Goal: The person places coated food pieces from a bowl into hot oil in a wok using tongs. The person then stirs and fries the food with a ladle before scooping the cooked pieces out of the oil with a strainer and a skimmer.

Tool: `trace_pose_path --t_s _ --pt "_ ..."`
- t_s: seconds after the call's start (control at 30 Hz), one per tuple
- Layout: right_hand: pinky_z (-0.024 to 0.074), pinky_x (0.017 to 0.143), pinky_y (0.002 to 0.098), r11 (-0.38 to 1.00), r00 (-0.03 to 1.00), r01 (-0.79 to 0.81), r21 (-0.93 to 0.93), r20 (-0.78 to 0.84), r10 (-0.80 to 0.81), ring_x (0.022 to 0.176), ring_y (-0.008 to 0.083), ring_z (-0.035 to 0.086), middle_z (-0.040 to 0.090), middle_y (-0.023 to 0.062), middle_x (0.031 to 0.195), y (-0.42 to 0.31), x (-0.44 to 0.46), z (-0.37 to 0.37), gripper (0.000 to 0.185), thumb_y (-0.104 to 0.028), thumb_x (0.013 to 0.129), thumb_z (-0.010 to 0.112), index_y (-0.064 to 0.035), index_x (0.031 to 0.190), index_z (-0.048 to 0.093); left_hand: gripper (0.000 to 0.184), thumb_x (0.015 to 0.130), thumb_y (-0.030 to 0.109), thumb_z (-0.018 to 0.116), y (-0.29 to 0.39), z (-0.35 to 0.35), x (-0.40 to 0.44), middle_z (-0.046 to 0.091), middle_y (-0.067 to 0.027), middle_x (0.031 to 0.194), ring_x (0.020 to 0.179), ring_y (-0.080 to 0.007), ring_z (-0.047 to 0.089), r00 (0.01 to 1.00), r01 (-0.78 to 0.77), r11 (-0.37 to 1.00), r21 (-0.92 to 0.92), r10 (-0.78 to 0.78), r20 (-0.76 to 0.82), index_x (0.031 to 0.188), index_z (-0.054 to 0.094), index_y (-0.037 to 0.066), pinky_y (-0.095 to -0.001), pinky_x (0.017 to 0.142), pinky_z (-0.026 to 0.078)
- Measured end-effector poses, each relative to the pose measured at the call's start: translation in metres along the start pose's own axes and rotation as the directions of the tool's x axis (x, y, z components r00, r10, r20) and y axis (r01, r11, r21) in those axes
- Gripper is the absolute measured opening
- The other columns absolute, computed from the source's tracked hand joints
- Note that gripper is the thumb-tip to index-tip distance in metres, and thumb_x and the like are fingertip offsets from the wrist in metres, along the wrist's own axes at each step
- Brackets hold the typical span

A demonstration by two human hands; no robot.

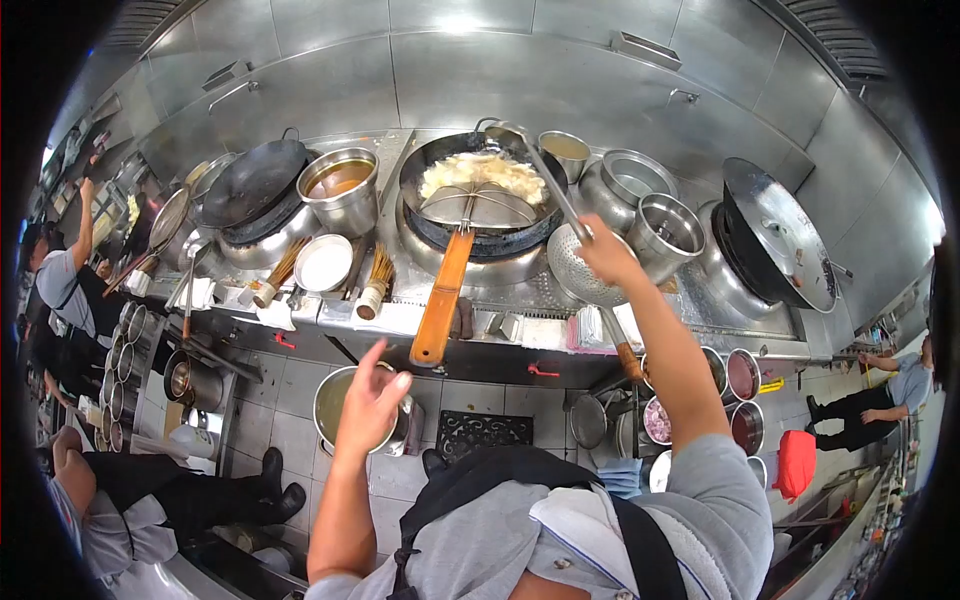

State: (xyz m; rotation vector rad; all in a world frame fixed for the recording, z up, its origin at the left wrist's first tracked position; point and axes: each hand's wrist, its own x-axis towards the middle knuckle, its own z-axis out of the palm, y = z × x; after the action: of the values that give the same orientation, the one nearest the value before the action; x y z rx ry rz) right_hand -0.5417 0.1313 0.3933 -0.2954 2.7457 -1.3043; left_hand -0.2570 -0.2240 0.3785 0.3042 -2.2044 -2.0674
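Observation:
My right hand [603, 250] is wrapped round the handle of a long metal ladle [550, 180], whose head is over the far right rim of the centre wok [420, 165]. Pale food [485, 177] bubbles in that wok. A wire strainer [478, 207] lies across its near side, its flat wooden handle [442, 300] pointing toward me. My left hand [368, 405] is raised in front of the counter, below and left of that handle, with fingers apart and nothing in it. Just right of the wok, under my right hand, is a perforated metal skimmer [580, 272].
A metal pot of brown liquid [340, 182], a white bowl [323, 262] and bamboo brushes [376, 280] stand left. More pots [668, 235] and a tilted wok [780, 230] are right. Co-workers stand at far left [65, 275] and far right [905, 385]; another person's legs [215, 485] extend lower left.

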Motion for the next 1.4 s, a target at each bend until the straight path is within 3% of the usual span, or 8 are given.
trace_pose_path --t_s 0.2,0.3,0.33,0.43,0.57,0.9,1.3,1.4 --pt "0.0327 0.038 0.0314 0.962 0.97 -0.208 0.179 0.168 0.178 0.047 0.0139 0.049 0.052 0.0049 0.067 0.028 -0.029 -0.012 0.06 -0.012 0.086 0.066 -0.0165 0.14 0.04 0.067 0.091 0.047 0.066 -0.181 -0.001 -0.04 0.062 -0.0098 0.079 0.051 -0.0145 0.055 0.888 0.429 0.867 0.252 -0.456 0.057 0.137 0.05 0.001 -0.0285 0.044 0.045" --pt "0.0333 0.038 0.0312 0.958 0.958 -0.233 0.166 0.206 0.198 0.047 0.0132 0.048 0.052 0.0045 0.068 0.013 -0.004 0.002 0.058 -0.009 0.086 0.064 -0.0149 0.138 0.04 0.059 0.089 0.052 0.064 -0.342 0.001 -0.051 0.065 -0.0136 0.079 0.056 -0.0244 0.062 0.874 -0.238 0.802 0.548 -0.069 0.481 0.117 0.062 0.0 -0.0379 0.05 0.052" --pt "0.0333 0.038 0.0322 0.963 0.967 -0.205 0.177 0.187 0.171 0.047 0.0137 0.048 0.052 0.005 0.068 0.01 0.006 0.008 0.057 -0.01 0.086 0.064 -0.015 0.138 0.04 0.054 0.088 0.051 0.064 -0.346 -0.004 -0.045 0.066 -0.0144 0.079 0.057 -0.0267 0.063 0.761 -0.487 0.758 0.434 0.124 0.636 0.108 0.066 0.0 -0.0401 0.052 0.053" --pt "0.0336 0.039 0.0351 0.99 0.989 -0.13 0.057 0.081 0.125 0.048 0.0157 0.048 0.052 0.0067 0.07 -0.001 0.013 0.022 0.054 -0.01 0.087 0.062 -0.0142 0.136 0.04 0.044 0.089 0.043 0.064 -0.314 -0.01 -0.041 0.065 -0.0146 0.076 0.057 -0.0257 0.063 0.674 0.433 0.533 0.727 -0.727 0.132 0.096 0.064 0.0 -0.0402 0.053 0.055" --pt "0.0448 0.047 0.0413 0.982 0.98 -0.168 -0.09 0.09 0.176 0.054 0.0254 0.06 0.063 0.0163 0.079 -0.005 0.051 0.027 0.054 -0.009 0.083 0.057 -0.0108 0.134 0.042 0.036 0.089 0.036 0.064 -0.305 -0.018 -0.06 0.065 -0.0138 0.075 0.057 -0.0257 0.063 0.691 0.557 0.579 0.595 -0.721 0.055 0.097 0.066 0.001 -0.0391 0.055 0.057" --pt "0.0325 0.037 0.0307 0.924 0.924 -0.26 0.279 0.351 0.154 0.047 0.0128 0.047 0.052 0.0061 0.071 -0.03 0.084 0.032 0.055 -0.009 0.085 0.066 -0.0143 0.135 0.043 0.039 0.089 0.039 0.062 -0.341 -0.022 -0.126 0.067 -0.0161 0.087 0.076 -0.029 0.066 0.817 0.364 0.65 0.666 -0.567 0.107 0.101 0.071 0.004 -0.0393 0.071 0.055" --pt "0.0435 0.046 0.0377 0.982 0.976 -0.162 -0.098 0.129 0.174 0.061 0.0221 0.059 0.062 0.0105 0.091 -0.002 0.039 0.001 0.057 -0.012 0.087 0.064 -0.0098 0.139 0.041 0.044 0.089 0.046 0.059 -0.36 -0.034 -0.085 0.07 -0.0187 0.105 0.099 -0.033 0.067 0.861 0.221 0.653 0.725 -0.479 0.169 0.099 0.075 0.006 -0.0413 0.089 0.051" --pt "0.0481 0.056 0.0396 0.973 0.994 0.076 -0.218 -0.057 -0.091 0.076 0.0258 0.064 0.062 0.0121 0.094 0.04 0.026 0.0 0.059 -0.014 0.086 0.065 -0.0098 0.14 0.04 0.039 0.091 0.042 0.058 -0.349 -0.024 -0.068 0.071 -0.0161 0.106 0.101 -0.0322 0.067 0.842 0.176 0.582 0.794 -0.507 0.185 0.099 0.075 0.008 -0.0402 0.09 0.051"
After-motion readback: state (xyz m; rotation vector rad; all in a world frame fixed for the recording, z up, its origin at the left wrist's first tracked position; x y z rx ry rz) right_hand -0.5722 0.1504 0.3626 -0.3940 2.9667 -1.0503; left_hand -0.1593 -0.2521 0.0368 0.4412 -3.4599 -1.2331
